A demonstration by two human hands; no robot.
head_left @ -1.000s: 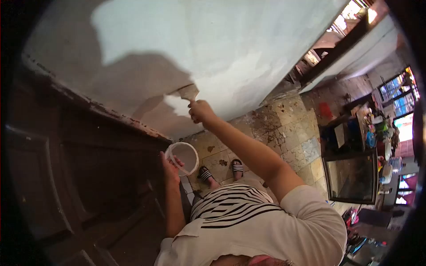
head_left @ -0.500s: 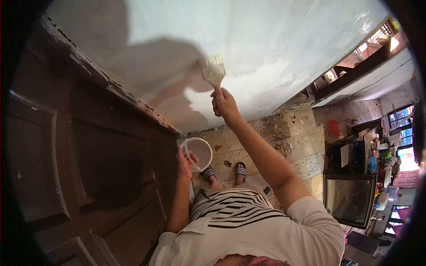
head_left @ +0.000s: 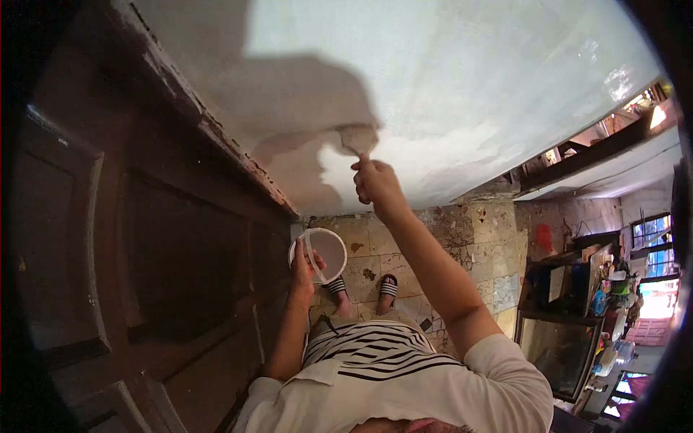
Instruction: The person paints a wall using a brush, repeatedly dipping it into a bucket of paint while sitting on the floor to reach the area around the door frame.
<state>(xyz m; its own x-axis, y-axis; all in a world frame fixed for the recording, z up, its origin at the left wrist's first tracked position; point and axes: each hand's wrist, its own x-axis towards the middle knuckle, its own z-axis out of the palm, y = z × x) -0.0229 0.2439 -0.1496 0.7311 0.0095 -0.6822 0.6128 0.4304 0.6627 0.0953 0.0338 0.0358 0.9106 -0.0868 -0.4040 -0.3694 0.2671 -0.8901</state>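
Right hand [head_left: 378, 186] clenched round a flat pale paintbrush [head_left: 359, 139], its bristles beyond the fingers, left hand [head_left: 302, 273] grasping a round white plastic bucket [head_left: 330, 247]

Worn tile floor, slippers and a cabinet on it

The floor [head_left: 387, 244] is laid with square, yellowish-beige tiles, the joints showing. A pair of black slippers [head_left: 388, 287] with white stripes rests on it, slightly apart, a foot in each. Small dark blotches [head_left: 369, 274] mark the tiles between the slippers and just ahead of them; a broader brownish, broken patch [head_left: 449, 225] spreads ahead and to their right. Farther right of the slippers, one tile [head_left: 505, 292] looks bluish grey. Well to their right stands a dark-framed cabinet [head_left: 557, 348] with a glass panel. Containers [head_left: 606, 361] crowd beyond it, perhaps on its top; the lens bends that side too much to be sure.
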